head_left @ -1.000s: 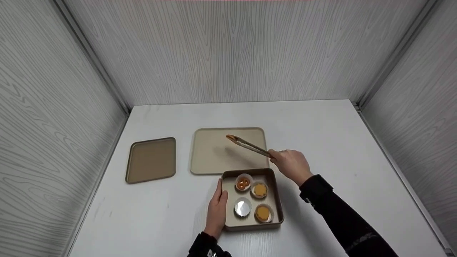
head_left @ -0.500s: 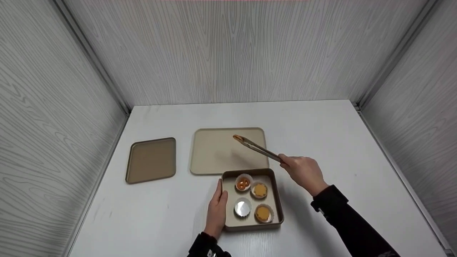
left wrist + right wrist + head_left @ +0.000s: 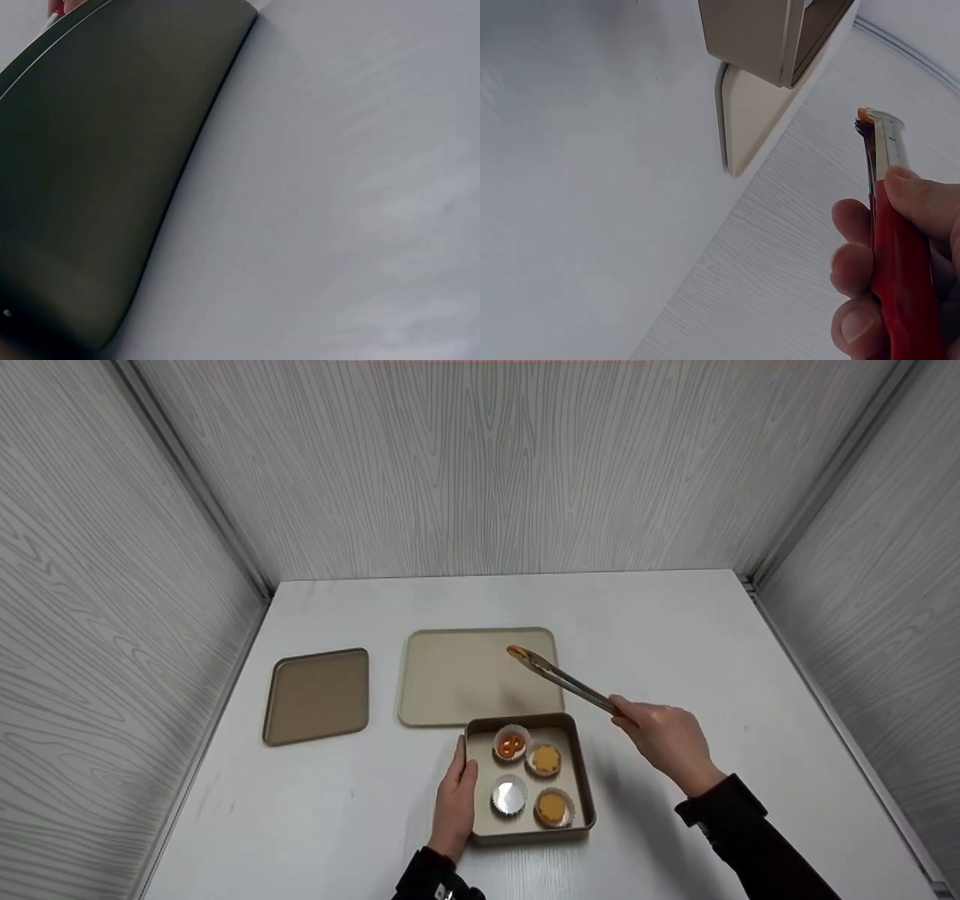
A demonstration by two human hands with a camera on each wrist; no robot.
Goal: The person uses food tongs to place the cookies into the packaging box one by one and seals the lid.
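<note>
My left hand (image 3: 454, 806) holds the left side of a square brown baking pan (image 3: 529, 838), thumb at the rim. Inside the pan are several crinkled cups: one with a glossy orange-brown pretzel-like piece (image 3: 511, 746), two with yellow rounds (image 3: 546, 760), and a bare silver foil cup (image 3: 509, 796). My right hand (image 3: 667, 739) grips tongs (image 3: 566, 681), whose red handle (image 3: 904, 262) shows in the right wrist view. A small orange-brown piece (image 3: 516, 651) sits between the tongs' tips, raised over the beige tray. In the left wrist view the pan's dark outer wall (image 3: 112, 165) fills the left side.
A flat beige tray (image 3: 442, 679) lies just behind the pan. Farther left is a smaller brown square tray (image 3: 319, 695). Grey wood-patterned panels (image 3: 480, 472) wall in the white table (image 3: 660, 622) at the back and both sides.
My right hand has drawn the tongs, with the orange-brown piece at their tips, rightward and toward me. The left hand and the pan stay in place.
</note>
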